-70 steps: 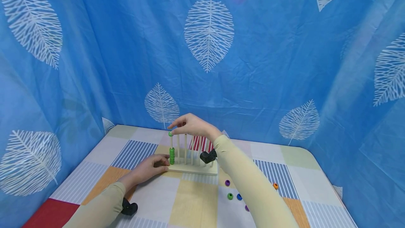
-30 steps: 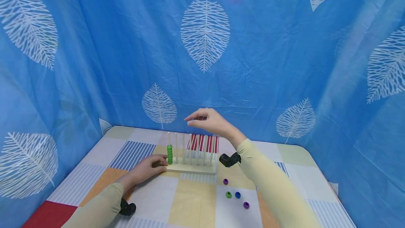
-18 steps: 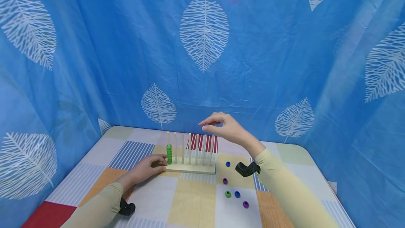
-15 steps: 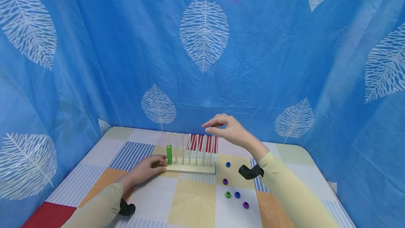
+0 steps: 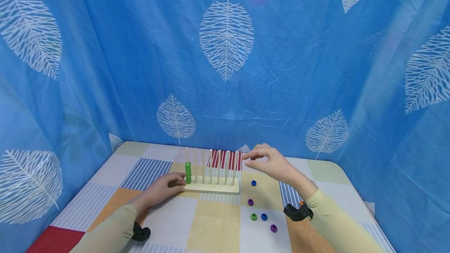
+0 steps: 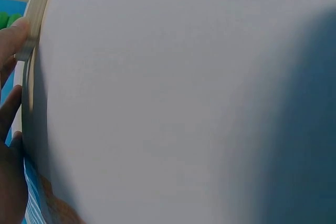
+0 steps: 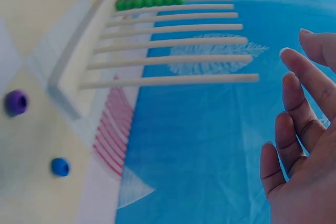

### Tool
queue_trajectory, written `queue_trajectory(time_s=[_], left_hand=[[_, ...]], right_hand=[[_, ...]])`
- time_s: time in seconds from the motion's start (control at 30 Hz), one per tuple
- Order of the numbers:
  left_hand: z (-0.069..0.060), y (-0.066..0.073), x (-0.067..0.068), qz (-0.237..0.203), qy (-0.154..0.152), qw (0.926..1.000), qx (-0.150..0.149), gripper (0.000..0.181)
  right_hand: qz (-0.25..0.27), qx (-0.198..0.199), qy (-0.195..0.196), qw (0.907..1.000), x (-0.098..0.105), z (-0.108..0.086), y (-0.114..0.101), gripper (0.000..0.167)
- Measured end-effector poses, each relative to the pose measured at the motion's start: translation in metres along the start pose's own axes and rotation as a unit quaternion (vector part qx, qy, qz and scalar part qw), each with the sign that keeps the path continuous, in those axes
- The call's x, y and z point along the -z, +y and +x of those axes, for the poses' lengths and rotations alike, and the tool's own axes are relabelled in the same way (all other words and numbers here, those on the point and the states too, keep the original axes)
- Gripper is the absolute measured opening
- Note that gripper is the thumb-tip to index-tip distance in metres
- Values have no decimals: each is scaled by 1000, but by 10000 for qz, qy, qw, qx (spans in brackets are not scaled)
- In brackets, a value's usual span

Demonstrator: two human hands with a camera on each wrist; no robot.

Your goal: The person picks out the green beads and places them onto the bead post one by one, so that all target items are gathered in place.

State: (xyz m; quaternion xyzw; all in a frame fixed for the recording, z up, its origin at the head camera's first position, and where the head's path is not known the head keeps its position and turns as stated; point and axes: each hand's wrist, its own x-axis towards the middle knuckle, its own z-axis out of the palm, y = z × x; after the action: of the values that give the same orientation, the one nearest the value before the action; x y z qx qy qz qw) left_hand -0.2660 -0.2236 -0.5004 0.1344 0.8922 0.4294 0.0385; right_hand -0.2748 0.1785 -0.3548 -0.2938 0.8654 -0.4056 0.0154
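A pale wooden peg rack (image 5: 214,187) stands on the table with a row of upright pegs. Its leftmost peg carries a stack of several green beads (image 5: 188,173); the other pegs are bare. My left hand (image 5: 165,186) grips the left end of the rack's base, thumb in front, as the left wrist view (image 6: 13,45) also shows at its edge. Above and to the right of the rack, my right hand (image 5: 272,164) hovers with relaxed, bent fingers and nothing between them. The right wrist view shows those fingers (image 7: 302,103) apart from the pegs.
Loose beads lie right of the rack: blue (image 5: 254,183), purple (image 5: 250,202), green (image 5: 254,216), another blue (image 5: 264,216) and another purple (image 5: 274,228). An orange bead (image 5: 302,203) shows partly behind the right wrist strap. A blue leaf-print curtain (image 5: 281,69) surrounds the patchwork-covered table.
The right hand let go of a green bead on the leftmost peg, and the bead dropped onto the stack. That hand then moved right and lower. The left hand stayed on the base.
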Motion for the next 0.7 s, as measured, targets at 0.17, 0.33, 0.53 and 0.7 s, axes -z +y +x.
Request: queue_trajectory(time_s=[0.17, 0.33, 0.53, 0.7], left_hand=[[0, -1, 0, 47, 6, 10000, -34, 6], [0, -2, 0, 51, 5, 10000, -4, 6], [0, -2, 0, 41, 16, 10000, 19, 6], [0, -1, 0, -41, 5, 10000, -25, 6]], right_hand=[[-5, -179, -92, 9998, -3, -16, 13, 17], [22, -201, -148, 9997, -9, -24, 24, 15], [41, -220, -279, 9994, -21, -32, 38, 14], [11, -138, -484, 9987, -30, -42, 50, 14]])
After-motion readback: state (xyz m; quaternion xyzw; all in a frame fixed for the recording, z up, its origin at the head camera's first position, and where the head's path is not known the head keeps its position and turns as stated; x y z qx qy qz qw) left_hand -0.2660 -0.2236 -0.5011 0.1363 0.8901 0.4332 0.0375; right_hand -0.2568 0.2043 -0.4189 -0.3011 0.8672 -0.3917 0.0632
